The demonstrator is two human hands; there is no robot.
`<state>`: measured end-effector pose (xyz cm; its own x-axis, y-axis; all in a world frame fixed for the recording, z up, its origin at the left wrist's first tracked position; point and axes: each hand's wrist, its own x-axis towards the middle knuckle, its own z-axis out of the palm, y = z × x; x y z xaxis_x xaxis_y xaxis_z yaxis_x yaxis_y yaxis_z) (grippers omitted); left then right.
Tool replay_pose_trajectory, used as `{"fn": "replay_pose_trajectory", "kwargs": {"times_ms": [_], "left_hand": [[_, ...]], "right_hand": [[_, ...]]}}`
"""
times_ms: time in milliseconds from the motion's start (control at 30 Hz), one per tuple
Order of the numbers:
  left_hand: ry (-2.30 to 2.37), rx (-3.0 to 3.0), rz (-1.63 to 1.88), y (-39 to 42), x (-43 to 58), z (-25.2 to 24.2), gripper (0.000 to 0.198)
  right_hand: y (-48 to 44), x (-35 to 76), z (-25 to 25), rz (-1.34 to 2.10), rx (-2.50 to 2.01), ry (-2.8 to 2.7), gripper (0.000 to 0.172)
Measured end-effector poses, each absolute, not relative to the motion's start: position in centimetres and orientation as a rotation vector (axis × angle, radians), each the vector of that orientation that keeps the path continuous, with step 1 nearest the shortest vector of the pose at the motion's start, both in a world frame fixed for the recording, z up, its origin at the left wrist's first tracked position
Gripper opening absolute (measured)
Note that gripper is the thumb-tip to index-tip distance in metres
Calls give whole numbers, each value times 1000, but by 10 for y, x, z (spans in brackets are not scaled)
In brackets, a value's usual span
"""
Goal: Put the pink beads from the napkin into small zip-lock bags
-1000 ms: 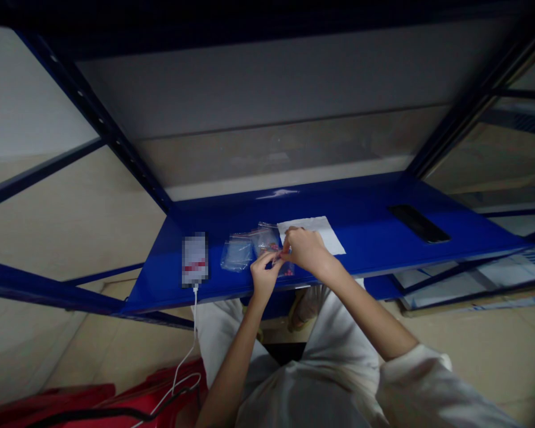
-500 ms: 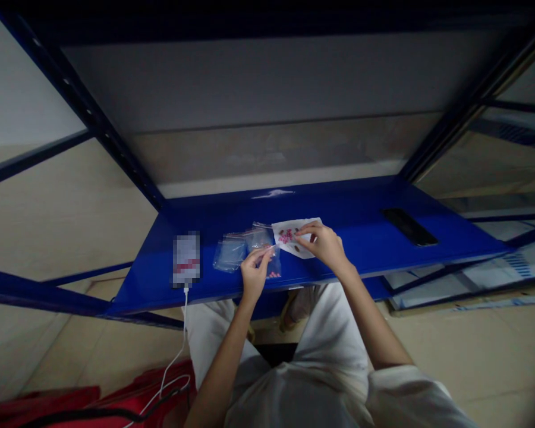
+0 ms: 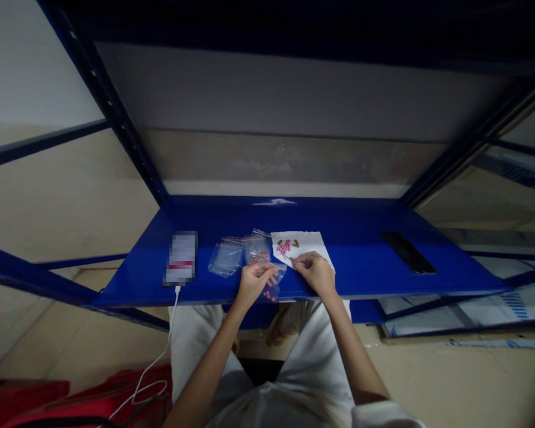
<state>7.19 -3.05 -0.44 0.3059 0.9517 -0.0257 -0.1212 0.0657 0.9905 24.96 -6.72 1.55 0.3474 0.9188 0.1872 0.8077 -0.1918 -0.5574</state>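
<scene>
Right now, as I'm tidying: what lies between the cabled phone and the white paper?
Clear zip bags on the blue shelf, in the head view.

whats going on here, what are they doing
A person is working at a blue metal shelf. Their left hand holds a small clear zip bag of pink bits, while their right hand rests on a white paper sheet dotted with pink and brown bits. Two more clear bags lie nearby, beside a blurred phone on a cable.
</scene>
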Motion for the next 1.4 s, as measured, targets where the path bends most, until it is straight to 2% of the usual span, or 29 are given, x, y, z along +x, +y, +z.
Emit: {"fn": "replay_pose_trajectory", "kwargs": {"times_ms": [200, 367, 567, 1033, 1400], "left_hand": [[827, 1210, 858, -29, 68, 2, 25], [808, 1184, 796, -28, 65, 2, 25], [803, 1209, 754, -27, 64, -2, 29], [765, 1224, 773, -27, 65, 5, 27], [726, 1237, 780, -25, 66, -2, 33]], "right_hand": [[-64, 255, 32, 306, -1904, -1537, 20], [-63, 246, 70, 488, -1438, -1831, 19], [-52, 236, 95, 547, -1306, -2175, 14], [-45, 218, 98, 530, -1364, -2403, 6], [-46, 226, 70, 805, -1204, -2267, 16]]}}
